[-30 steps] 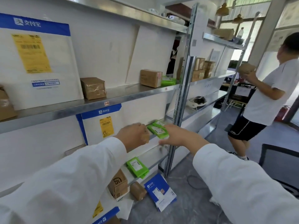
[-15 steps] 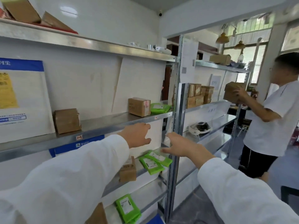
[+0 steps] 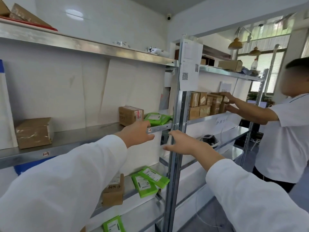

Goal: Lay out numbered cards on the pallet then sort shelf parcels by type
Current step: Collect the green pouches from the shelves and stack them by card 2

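Both my hands reach toward the metal shelf (image 3: 83,136) and hold nothing. My left hand (image 3: 137,133) is at the shelf's front edge, just below a brown taped box (image 3: 131,115) and a pile of green parcels (image 3: 157,118). My right hand (image 3: 179,142) hovers with relaxed fingers in front of the upright post (image 3: 177,148). On the shelf below lie two green parcels (image 3: 148,180) beside a brown box (image 3: 113,191). Another green parcel (image 3: 113,225) lies lower still. A brown box (image 3: 34,132) stands at the left of the middle shelf.
A person in a white shirt (image 3: 282,131) stands at the right, both hands on stacked brown boxes (image 3: 207,104) on the neighbouring rack. A paper sheet with a QR code (image 3: 190,66) hangs on the post. Flattened cardboard (image 3: 25,15) lies on the top shelf.
My view has risen from the lower shelves to the middle one. Both hands let go of the green parcels, which now lie on the lower shelf, and rose to the middle shelf's edge.
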A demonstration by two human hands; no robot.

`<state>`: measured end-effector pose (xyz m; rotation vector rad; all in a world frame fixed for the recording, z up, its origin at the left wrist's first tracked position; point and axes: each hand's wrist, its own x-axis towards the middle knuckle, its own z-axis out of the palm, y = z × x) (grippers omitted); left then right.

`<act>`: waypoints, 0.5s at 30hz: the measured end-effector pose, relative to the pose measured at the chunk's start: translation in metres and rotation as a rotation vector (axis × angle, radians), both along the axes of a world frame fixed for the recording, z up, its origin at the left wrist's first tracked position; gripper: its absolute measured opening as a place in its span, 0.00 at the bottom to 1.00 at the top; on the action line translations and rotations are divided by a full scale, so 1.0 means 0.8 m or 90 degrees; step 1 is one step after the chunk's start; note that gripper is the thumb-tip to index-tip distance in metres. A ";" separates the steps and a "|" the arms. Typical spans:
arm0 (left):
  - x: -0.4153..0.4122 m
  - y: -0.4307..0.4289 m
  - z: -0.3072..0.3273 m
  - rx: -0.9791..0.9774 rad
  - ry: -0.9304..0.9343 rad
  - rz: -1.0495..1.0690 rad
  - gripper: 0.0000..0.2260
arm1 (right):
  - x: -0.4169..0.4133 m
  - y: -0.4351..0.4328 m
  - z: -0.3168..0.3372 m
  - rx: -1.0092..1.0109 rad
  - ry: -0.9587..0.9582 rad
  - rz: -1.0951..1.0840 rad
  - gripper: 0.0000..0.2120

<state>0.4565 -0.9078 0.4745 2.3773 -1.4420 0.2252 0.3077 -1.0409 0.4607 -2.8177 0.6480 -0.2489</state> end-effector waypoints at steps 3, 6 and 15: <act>0.021 -0.028 -0.004 -0.014 0.019 0.003 0.20 | 0.024 -0.030 0.005 -0.010 -0.006 -0.001 0.35; 0.047 -0.056 -0.008 -0.005 0.006 0.007 0.22 | 0.057 -0.065 0.010 -0.007 -0.010 0.004 0.33; 0.134 -0.156 0.008 -0.036 -0.040 0.009 0.19 | 0.171 -0.161 0.032 -0.096 -0.052 0.003 0.19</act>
